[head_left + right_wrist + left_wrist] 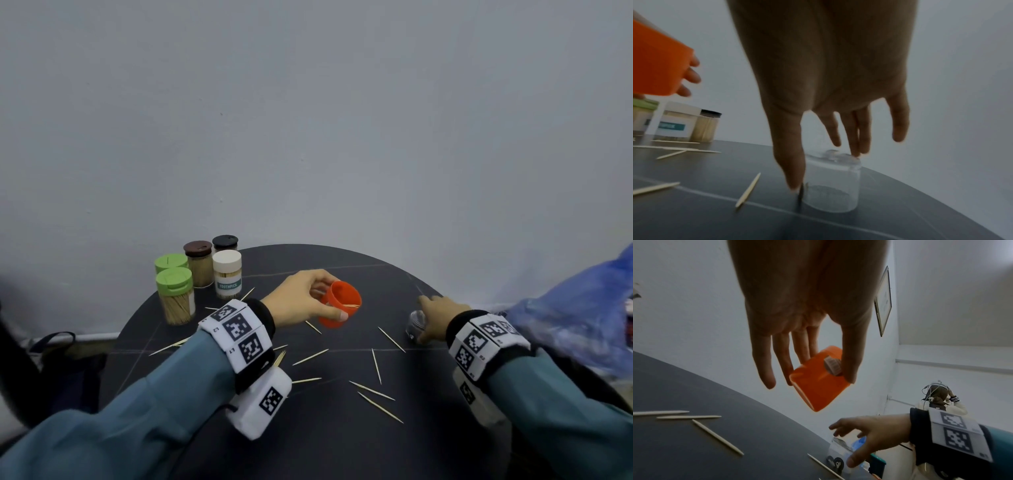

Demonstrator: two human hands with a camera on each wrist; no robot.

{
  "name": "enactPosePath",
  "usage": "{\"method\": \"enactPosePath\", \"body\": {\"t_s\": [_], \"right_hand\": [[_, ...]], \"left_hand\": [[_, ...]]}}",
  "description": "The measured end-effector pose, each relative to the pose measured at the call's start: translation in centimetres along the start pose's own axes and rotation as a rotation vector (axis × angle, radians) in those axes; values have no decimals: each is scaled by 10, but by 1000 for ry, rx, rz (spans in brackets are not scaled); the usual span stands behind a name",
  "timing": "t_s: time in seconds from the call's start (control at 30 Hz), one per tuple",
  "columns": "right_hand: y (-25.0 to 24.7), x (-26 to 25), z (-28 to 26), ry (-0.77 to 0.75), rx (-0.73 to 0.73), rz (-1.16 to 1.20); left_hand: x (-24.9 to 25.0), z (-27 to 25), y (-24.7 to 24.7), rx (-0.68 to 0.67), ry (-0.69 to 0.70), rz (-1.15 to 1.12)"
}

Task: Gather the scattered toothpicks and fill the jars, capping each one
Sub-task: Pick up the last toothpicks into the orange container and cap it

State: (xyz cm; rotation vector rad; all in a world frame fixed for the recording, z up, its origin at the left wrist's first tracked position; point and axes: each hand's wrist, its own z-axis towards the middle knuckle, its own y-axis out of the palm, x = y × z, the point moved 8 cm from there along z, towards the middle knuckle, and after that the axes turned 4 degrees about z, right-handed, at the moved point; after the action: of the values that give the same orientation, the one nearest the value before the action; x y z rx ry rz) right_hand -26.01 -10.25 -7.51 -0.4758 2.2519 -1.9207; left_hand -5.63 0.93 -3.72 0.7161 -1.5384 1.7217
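My left hand (329, 298) holds an orange cap (340, 305) tilted above the dark round table (342, 445), thumb on one side and fingers on the other; a toothpick (351, 305) lies inside it. In the left wrist view the orange cap (818, 386) carries a small label by the thumb. A clear uncapped jar (415, 325) stands at the table's right edge. My right hand (428, 318) reaches over it with straight fingers; in the right wrist view the thumb runs down the side of the jar (832, 183) and fingertips (856, 151) touch its rim. Several loose toothpicks (376, 366) lie scattered on the table.
Several capped jars full of toothpicks stand at the back left: two green-lidded (174, 298), a white-lidded one (227, 274), a brown one (198, 263) and a black one (225, 243). A blue plastic bag (582, 318) lies off the right edge, a dark bag (61, 370) left.
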Motion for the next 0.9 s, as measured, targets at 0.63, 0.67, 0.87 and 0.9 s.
{"method": "enactPosePath", "body": {"t_s": [0.63,0.67,0.87,0.9], "right_hand": [[18,-93,-53,-380,-131,59],[18,-95,-62,-411,-143,68],[21,-100,-93,-486,-178,105],[20,-101,-93,-485,-153,99]], "left_hand": [[0,-4,-5,26,-22,34],[-1,-4,-5,27,-26,33],[0,-3,0,23,-36,33],[1,-3,0,21,-35,35]]}}
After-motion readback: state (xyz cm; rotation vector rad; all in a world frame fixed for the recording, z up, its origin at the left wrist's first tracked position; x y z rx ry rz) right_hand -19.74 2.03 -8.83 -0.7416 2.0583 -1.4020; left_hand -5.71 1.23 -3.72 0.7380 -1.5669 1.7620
